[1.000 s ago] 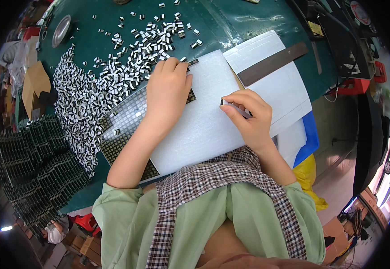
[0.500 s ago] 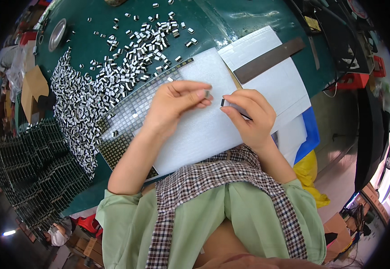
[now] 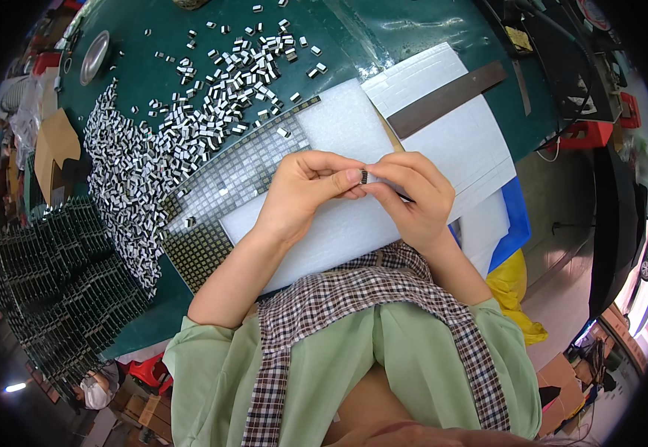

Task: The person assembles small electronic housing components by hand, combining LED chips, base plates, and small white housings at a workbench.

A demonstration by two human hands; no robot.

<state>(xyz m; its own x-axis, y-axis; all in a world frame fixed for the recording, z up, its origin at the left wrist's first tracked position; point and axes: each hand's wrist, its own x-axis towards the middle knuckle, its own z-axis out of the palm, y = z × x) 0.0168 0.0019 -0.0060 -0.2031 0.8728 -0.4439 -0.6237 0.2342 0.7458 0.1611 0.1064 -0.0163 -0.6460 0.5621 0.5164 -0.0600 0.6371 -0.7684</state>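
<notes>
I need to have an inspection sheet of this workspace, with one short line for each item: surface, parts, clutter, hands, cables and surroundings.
Surface: green table, glossy, with a white foam sheet on it.
Job's things: small white-and-black parts piled at left, some scattered farther off; gridded panel with a few loose parts on it.
Clutter: dark flat bar, metal dish, stacked dark boards.
Left hand and right hand: fingers meet at a small dark part above the foam.
Cables: thin cable looping at the table's right edge.
Surroundings: yellow bag at right; a person at lower left.
</notes>
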